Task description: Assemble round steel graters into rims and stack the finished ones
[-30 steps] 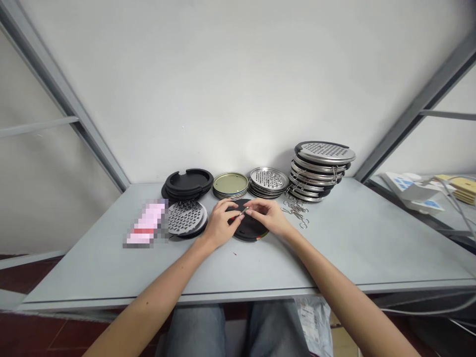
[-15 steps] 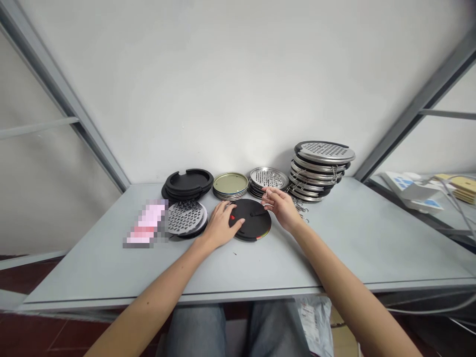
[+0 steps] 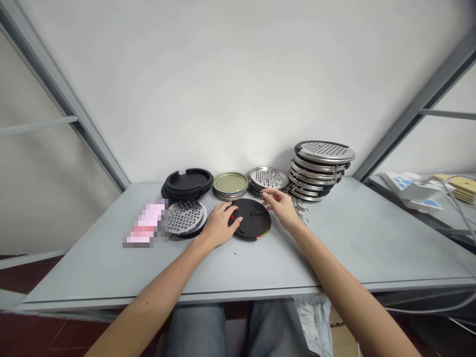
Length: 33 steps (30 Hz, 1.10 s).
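Note:
A black round base [image 3: 253,224] lies flat on the table, with a red mark at its left and a yellow-red strip along its lower right edge. My left hand [image 3: 219,225] rests on its left side, fingers and thumb spread over the top. Above the upper right edge of the base, my right hand [image 3: 278,206] pinches a small shiny wire clip between thumb and fingertips; most of the clip is hidden. Several similar metal wire clips [image 3: 302,208] lie on the table just right of that hand.
Along the wall stand black rings [image 3: 189,181], gold-coloured lids [image 3: 230,183], metal grater plates [image 3: 268,177] and a tall stack of assembled graters [image 3: 323,168]. Grater discs [image 3: 185,218] sit left of my left hand. A blurred pink item [image 3: 148,223] lies at the table's left.
My right hand has shifted very slightly, and the clip at its fingertips has turned. The left hand has slid a little to the left on the base.

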Each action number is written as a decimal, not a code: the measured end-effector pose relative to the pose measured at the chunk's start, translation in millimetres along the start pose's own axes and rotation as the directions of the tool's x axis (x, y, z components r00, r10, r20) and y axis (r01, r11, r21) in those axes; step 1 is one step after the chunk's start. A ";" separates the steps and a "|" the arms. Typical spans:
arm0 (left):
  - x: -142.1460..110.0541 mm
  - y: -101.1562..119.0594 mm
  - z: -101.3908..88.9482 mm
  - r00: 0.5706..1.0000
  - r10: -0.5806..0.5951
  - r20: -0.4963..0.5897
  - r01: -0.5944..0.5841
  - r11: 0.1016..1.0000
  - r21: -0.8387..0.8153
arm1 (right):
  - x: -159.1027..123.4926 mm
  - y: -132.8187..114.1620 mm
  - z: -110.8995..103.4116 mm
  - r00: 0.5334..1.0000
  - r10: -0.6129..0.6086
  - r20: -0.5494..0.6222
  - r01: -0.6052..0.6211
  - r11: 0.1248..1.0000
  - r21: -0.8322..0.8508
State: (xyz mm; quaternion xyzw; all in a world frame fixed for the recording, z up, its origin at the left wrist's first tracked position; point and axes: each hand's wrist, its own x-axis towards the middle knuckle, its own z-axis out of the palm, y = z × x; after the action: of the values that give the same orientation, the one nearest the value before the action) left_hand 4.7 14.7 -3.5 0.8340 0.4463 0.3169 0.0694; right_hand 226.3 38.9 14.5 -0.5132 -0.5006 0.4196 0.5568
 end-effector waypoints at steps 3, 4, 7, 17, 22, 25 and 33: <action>1.8 1.0 -4.9 0.998 0.000 -0.067 0.005 0.997 0.080 | 0.7 2.0 -1.5 0.999 -0.002 0.033 0.004 0.999 -0.052; 2.2 1.8 -6.3 0.996 -0.005 -0.088 0.016 0.993 0.120 | 1.0 2.9 -1.8 0.999 -0.008 0.034 0.011 0.997 -0.081; 1.5 5.6 -9.2 0.992 -0.005 -0.126 0.033 0.974 0.222 | 1.8 5.8 -1.6 0.998 -0.053 0.034 0.057 0.984 -0.169; -1.5 16.8 -15.4 0.981 0.178 0.083 -0.178 0.984 -0.007 | 1.8 9.4 -1.1 0.977 -0.186 0.109 0.209 0.940 -0.271; -0.5 15.6 -13.9 0.977 0.140 0.160 -0.129 0.989 -0.076 | 2.2 6.4 -3.0 0.976 -0.201 0.080 0.214 0.950 -0.225; -0.5 16.7 -12.6 0.984 0.108 0.144 -0.101 0.993 -0.054 | 3.9 7.0 -5.2 0.976 -0.215 0.046 0.220 0.951 -0.219; -2.6 26.5 -2.6 1.000 -0.010 -0.008 0.011 0.983 0.186 | 1.9 10.6 -2.6 0.966 -0.238 0.101 0.259 0.893 -0.369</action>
State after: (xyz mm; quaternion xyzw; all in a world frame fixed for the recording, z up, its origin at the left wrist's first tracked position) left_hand 20.7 -3.4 7.9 0.8334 0.4786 0.2764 -0.0084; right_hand 229.6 41.7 4.3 -0.5316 -0.6482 0.2536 0.4826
